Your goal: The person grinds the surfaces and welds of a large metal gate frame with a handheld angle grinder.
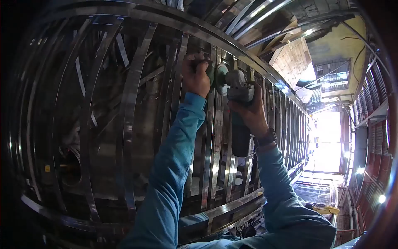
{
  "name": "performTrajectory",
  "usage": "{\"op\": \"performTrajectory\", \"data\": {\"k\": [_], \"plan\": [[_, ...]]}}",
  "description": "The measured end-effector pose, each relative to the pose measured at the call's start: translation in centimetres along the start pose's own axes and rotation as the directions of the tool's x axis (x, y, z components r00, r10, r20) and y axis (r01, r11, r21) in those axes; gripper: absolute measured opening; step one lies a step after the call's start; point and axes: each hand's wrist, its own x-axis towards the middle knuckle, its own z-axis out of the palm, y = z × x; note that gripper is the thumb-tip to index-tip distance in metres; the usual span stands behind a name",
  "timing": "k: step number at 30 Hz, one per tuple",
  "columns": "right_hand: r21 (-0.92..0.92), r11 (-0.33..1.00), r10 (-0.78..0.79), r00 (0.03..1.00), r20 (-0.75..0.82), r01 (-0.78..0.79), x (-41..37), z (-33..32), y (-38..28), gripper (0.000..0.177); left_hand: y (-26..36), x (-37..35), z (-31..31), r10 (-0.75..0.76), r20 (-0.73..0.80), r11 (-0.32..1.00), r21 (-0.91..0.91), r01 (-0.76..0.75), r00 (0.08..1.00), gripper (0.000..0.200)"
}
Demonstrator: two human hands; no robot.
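Observation:
My right hand is wrapped round the body of an angle grinder, whose dark lower end hangs below the palm. The grinder's pale round disc faces left, close to the upright metal bars. My left hand is closed like a fist just left of the disc, in front of the bars. A dark green piece shows between that hand and the disc; whether my fingers grip it or a bar is hidden. Around both hands stands a shiny metal frame with many parallel bars.
The frame's long top rail curves above my hands, and its lower rail runs below them. Wooden boards lean at the upper right. A yellow tool lies at the lower right. Metal racks line the right side.

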Motion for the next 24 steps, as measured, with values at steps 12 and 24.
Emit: {"op": "performTrajectory", "data": {"k": [12,24], "plan": [[-0.231,0.973,-0.005,1.0,0.024,0.01,-1.8,-1.9,0.6,0.082,-0.1,-0.6,0.4,0.087,0.298,0.95,0.263,-0.17,0.95,0.009],[0.736,0.606,0.448,0.894,-0.001,-0.302,0.5,-7.8,2.6,0.035,0.1,-6.1,1.7,0.109,0.88,0.826,0.179,-0.534,0.463,0.071]]}}
